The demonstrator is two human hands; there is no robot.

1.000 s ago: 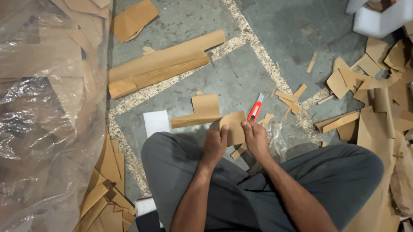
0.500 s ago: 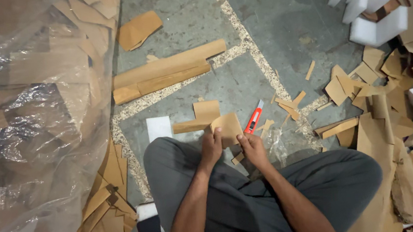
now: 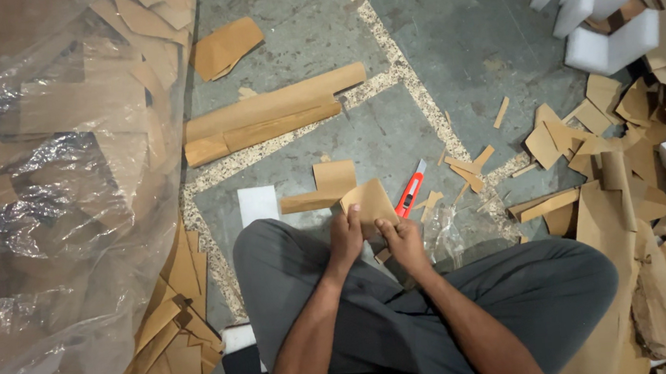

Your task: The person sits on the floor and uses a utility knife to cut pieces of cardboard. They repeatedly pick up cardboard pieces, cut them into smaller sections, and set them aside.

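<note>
Over the last second the left hand and right hand have turned the brown cardboard piece between them: it now stands up higher from their grip, pointing toward 12 o'clock, with the right hand's fingers pinching its lower edge, close beside the left.

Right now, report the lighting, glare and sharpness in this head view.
Head view: light is soft and even, with only faint shadows; glare streaks the clear plastic sheet at the left; both hands, left hand and right hand, and the cardboard piece they hold look sharp; the white foam blocks are bright, near overexposed.
</note>
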